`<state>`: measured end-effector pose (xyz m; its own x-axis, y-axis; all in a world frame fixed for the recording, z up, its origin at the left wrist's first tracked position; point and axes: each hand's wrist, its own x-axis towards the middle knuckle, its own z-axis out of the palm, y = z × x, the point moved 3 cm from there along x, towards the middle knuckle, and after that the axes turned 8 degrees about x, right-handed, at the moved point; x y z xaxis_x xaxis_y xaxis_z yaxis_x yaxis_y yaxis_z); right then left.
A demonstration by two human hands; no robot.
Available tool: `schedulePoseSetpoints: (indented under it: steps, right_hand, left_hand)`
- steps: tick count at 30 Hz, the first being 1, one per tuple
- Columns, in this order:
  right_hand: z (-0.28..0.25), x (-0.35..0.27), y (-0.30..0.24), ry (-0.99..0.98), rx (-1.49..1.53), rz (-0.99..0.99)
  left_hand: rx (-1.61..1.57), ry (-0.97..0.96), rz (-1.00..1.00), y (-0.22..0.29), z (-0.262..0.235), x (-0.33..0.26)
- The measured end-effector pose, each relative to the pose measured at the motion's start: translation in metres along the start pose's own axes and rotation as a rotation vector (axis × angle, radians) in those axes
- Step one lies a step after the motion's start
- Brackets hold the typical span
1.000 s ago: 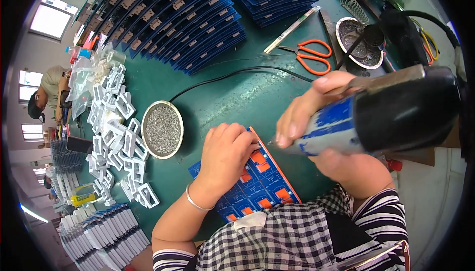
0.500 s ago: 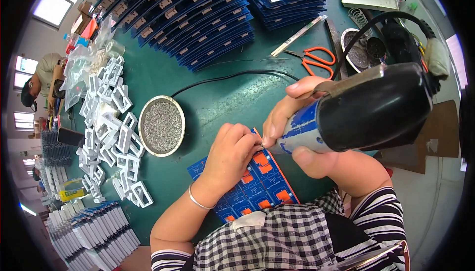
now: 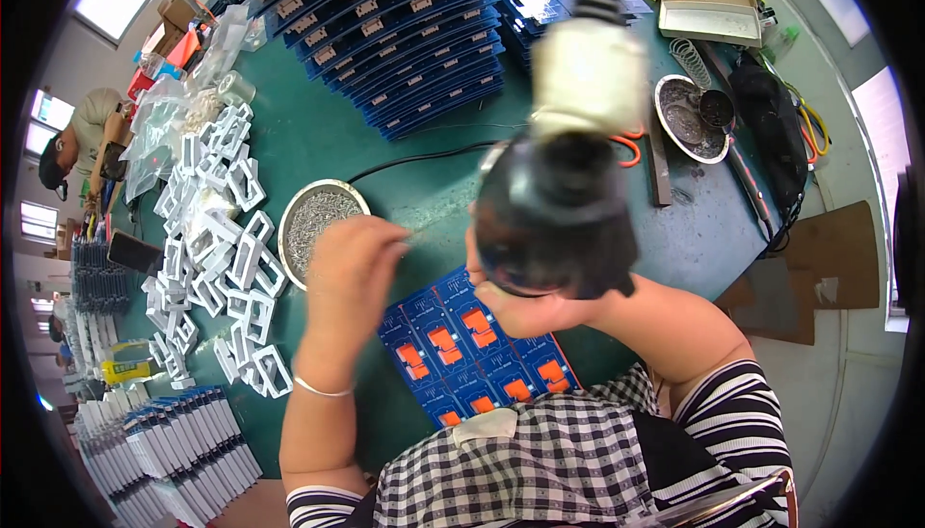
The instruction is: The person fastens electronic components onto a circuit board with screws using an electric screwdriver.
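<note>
My right hand [image 3: 535,311] is wrapped round a black electric screwdriver [image 3: 549,220], whose white-wrapped cable end points up, blurred. The tool stands over a blue circuit board panel [image 3: 458,369] with orange patches; its tip is hidden. My left hand [image 3: 352,253] hangs left of the panel, beside and partly in front of a round metal bowl [image 3: 286,239] of small silvery screws [image 3: 323,215]. Its fingers, smeared a little by motion, look bent together in a pinch. Anything between them is too small to make out.
Tall stacks of blue boards [image 3: 405,56] stand at the back. White plastic frames [image 3: 246,258] lie heaped at left, with stacked units [image 3: 193,446] nearer me. At right are a second bowl [image 3: 694,145], a soldering iron [image 3: 747,181], a metal bar [image 3: 659,167] and orange-handled scissors [image 3: 628,150], partly hidden.
My left hand has left the panel's far edge and moved left to the screw bowl. The screwdriver has swung from lying sideways to cable end up, away from that edge.
</note>
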<state>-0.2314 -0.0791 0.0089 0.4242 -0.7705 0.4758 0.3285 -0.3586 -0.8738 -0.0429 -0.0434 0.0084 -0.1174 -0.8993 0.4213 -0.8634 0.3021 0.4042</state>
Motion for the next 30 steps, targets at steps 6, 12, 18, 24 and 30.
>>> schedulePoseSetpoints:
  steps: [6,12,18,24,30]
  right_hand:
    - [0.003,0.003,-0.003,0.175,0.142,0.158]
    - [-0.031,-0.004,0.005,0.236,0.414,0.074]
    - [-0.064,-0.030,-0.017,0.426,0.718,-0.148]
    - [-0.077,-0.063,-0.036,0.490,0.660,-0.131]
    - [-0.080,-0.075,-0.038,0.519,0.631,-0.116]
  left_hand:
    - [0.205,-0.072,-0.228,-0.073,-0.029,-0.009]
    - [0.294,-0.179,-0.194,-0.094,-0.012,-0.009]
    - [0.313,-0.196,-0.245,-0.097,-0.009,-0.007]
    - [0.325,-0.318,-0.245,-0.095,-0.014,-0.002]
    - [0.280,-0.217,-0.334,-0.109,-0.022,-0.009]
